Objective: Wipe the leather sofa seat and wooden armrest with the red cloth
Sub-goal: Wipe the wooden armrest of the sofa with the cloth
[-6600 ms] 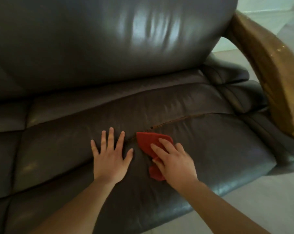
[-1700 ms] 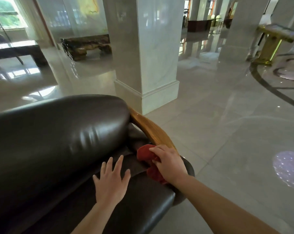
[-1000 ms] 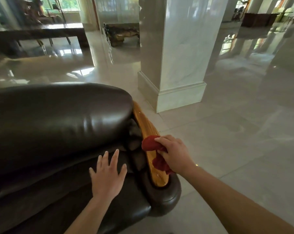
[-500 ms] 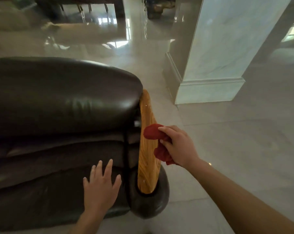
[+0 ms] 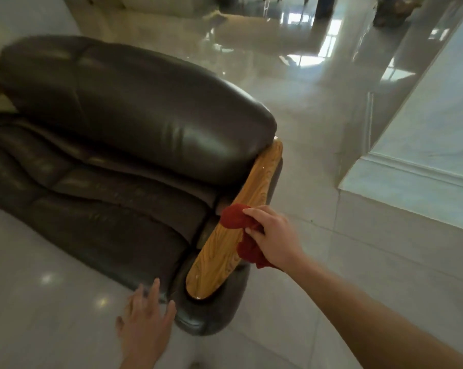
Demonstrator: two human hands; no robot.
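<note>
**A:** What's on the left side of the view, and why is it placed that way?

**B:** At about nine o'clock lies the leather sofa seat [image 5: 105, 217], dark brown and glossy, under a fat back cushion [image 5: 134, 121]. At roughly seven o'clock the left hand [image 5: 145, 326] floats free beside the sofa's front corner, fingers spread apart and holding nothing. My guess is it hangs there for balance while the other arm works.

**A:** And moving right?

**B:** The wooden armrest [image 5: 225, 251], a long honey-coloured plank, slants from six o'clock up toward one o'clock along the sofa's end. Near the centre of the view, the right hand [image 5: 273, 238] is clamped on the red cloth [image 5: 234, 218], bunched and pressed onto the armrest about midway along. The grip looks chosen to push the wad flat against the wood, so this seems to be the armrest part of the wiping.

**A:** What about the room?

**B:** A pale, polished tile floor [image 5: 318, 145] mirrors window light at twelve o'clock. A white marble pillar base [image 5: 416, 179] stands at three o'clock, well apart from the sofa.
</note>
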